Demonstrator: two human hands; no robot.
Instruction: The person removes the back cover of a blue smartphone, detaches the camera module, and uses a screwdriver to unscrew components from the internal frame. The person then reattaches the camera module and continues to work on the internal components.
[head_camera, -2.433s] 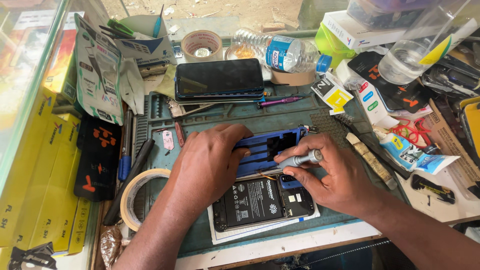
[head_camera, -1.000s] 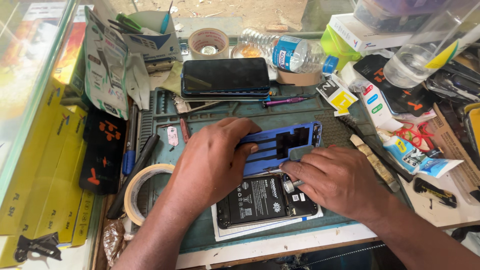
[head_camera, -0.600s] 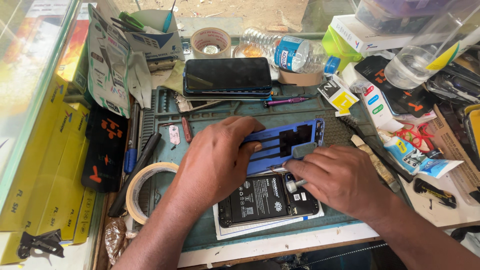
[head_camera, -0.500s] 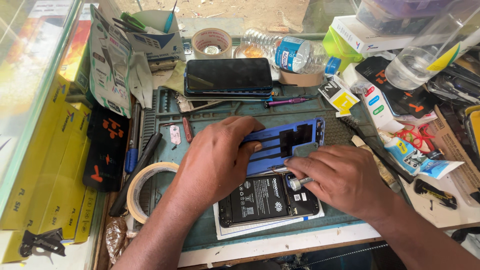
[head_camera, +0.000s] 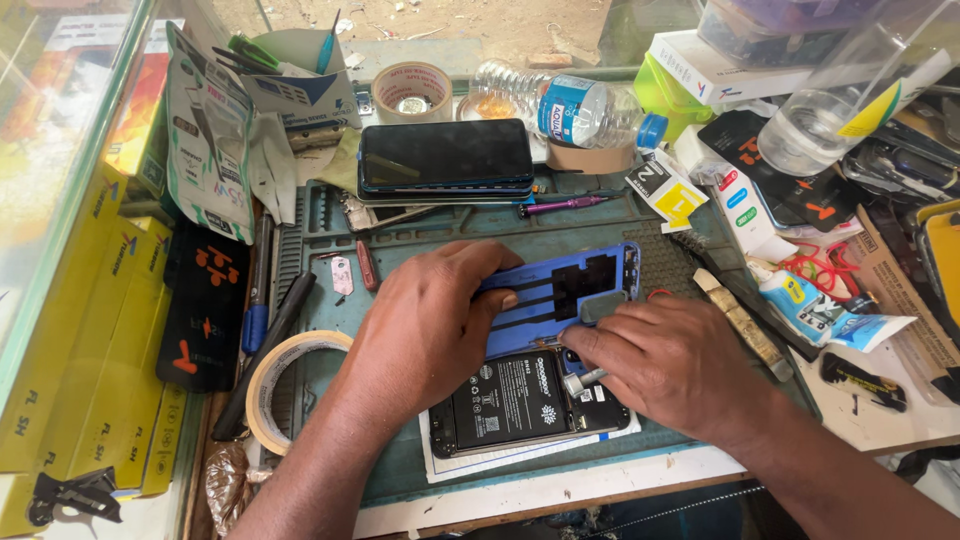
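Observation:
An opened phone (head_camera: 520, 405) lies back-up on white paper on the green work mat (head_camera: 420, 250), its black battery showing. A blue back cover (head_camera: 570, 295) rests across the phone's upper end. My left hand (head_camera: 435, 325) presses down on the blue cover's left part, fingers curled over its edge. My right hand (head_camera: 670, 365) grips a small metal screwdriver (head_camera: 583, 379), its silver handle sticking out toward the phone's top end. The tip is hidden under my fingers.
A second phone (head_camera: 445, 160) lies screen-up at the mat's far edge. A tape roll (head_camera: 285, 385) sits left of my arm, another tape roll (head_camera: 412, 90) and a plastic bottle (head_camera: 560, 105) at the back. Glue tube (head_camera: 820, 310), boxes and tools crowd the right; yellow boxes (head_camera: 75, 330) line the left.
My right hand has shifted the screwdriver from over the blue cover down to the phone's top end. The left hand has stayed on the cover.

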